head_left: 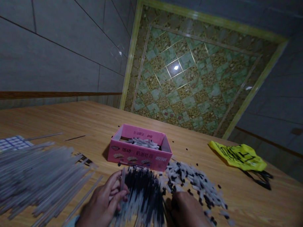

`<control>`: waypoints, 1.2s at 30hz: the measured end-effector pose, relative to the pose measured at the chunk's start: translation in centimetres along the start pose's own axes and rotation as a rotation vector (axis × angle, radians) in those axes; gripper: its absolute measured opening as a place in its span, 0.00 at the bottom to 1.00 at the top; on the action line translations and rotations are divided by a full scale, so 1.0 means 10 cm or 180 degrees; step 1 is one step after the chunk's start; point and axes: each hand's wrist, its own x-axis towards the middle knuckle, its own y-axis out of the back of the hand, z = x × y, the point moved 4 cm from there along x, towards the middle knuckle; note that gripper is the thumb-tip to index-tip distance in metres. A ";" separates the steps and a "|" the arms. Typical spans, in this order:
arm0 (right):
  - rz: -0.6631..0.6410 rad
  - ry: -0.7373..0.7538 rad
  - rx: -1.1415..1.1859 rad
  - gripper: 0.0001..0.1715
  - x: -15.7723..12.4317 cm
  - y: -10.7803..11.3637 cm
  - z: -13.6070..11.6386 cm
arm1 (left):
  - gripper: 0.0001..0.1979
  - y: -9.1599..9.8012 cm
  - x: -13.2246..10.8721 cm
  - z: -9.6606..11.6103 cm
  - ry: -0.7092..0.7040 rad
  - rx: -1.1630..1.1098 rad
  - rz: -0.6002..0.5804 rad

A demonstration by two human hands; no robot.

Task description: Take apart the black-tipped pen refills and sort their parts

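Observation:
My left hand (101,204) pinches a short translucent tube (123,178), held upright between thumb and fingers. Beside it lies a thick bundle of thin sticks (143,196), dark at the far ends and whitish nearer me; they look like pen refills. My right hand (190,212) is curled closed at the right edge of this bundle, and whatever its fingers grip is hidden. Just past it spreads a heap of small white and black pieces (189,177), resembling pen caps and plugs. To the left, many long clear tubes (37,182) lie in a loose pile.
A pink open box (137,156) with small whitish pieces inside stands beyond the bundle. At the right lies a yellow bag (236,156) with dark lettering, black straps (260,178) beside it. A blue-checked cloth (12,142) is at the far left. Tiled walls surround the wooden table (74,117).

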 end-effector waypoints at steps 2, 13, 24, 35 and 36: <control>0.0049 0.0035 0.0031 0.15 -0.01 0.02 -0.01 | 0.21 -0.04 0.00 -0.05 0.0153 -0.0086 -0.0126; -0.0097 -0.0070 -0.0201 0.18 -0.06 -0.08 -0.05 | 0.18 -0.06 0.03 -0.09 0.0391 -0.0293 -0.0144; 0.0116 -0.0097 -0.0004 0.14 -0.04 -0.13 -0.08 | 0.20 -0.06 0.01 -0.09 0.0416 -0.0414 -0.0071; 0.0153 -0.0025 0.0891 0.10 -0.01 0.04 0.14 | 0.14 0.02 0.02 0.03 0.0233 -0.0383 0.0042; 0.0229 -0.0057 0.0959 0.10 -0.01 0.08 0.16 | 0.13 0.03 0.03 0.02 0.0278 -0.0444 0.0070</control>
